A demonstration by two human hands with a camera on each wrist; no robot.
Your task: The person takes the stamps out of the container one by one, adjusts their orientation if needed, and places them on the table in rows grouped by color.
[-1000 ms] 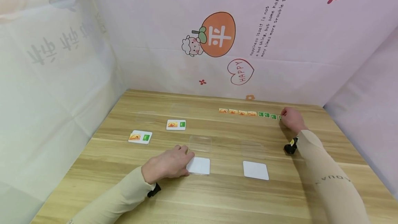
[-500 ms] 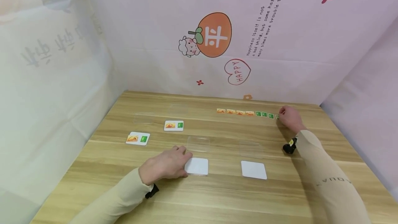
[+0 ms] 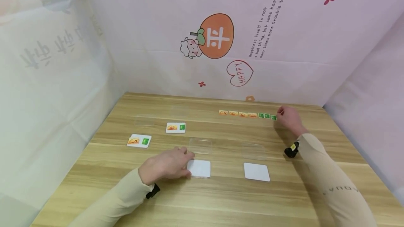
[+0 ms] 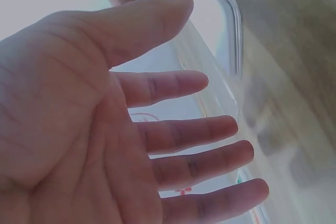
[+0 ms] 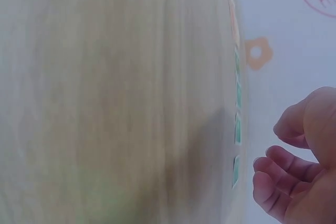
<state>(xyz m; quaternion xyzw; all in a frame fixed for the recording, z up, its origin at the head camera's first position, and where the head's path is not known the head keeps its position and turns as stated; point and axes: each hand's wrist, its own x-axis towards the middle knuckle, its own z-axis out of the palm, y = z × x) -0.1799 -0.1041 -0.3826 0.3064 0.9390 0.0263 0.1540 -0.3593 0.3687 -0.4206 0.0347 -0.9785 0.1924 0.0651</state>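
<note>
My left hand (image 3: 168, 165) lies at the left edge of a white card (image 3: 199, 169), which has a clear border showing at its lower edge. In the left wrist view its fingers (image 4: 194, 132) are extended and spread, with the thumb close to a clear rounded rim (image 4: 237, 30). At the far right, my right hand (image 3: 289, 117) hovers at the end of a row of small green pieces (image 3: 267, 116). The right wrist view shows its fingers loosely curled, thumb apart, nothing between them. The last green piece (image 5: 235, 171) is hidden behind this hand in the head view.
Several orange picture pieces (image 3: 233, 113) continue the row leftward. Two white cards bearing an orange and a green piece sit left: a nearer card (image 3: 139, 141) and a farther card (image 3: 175, 128). Another white card (image 3: 256, 172) lies right. Clear plates (image 3: 200, 146) lie behind the cards.
My right hand has shifted slightly left along the row and now covers the last green piece in the head view. My left hand keeps its place by the white card.
</note>
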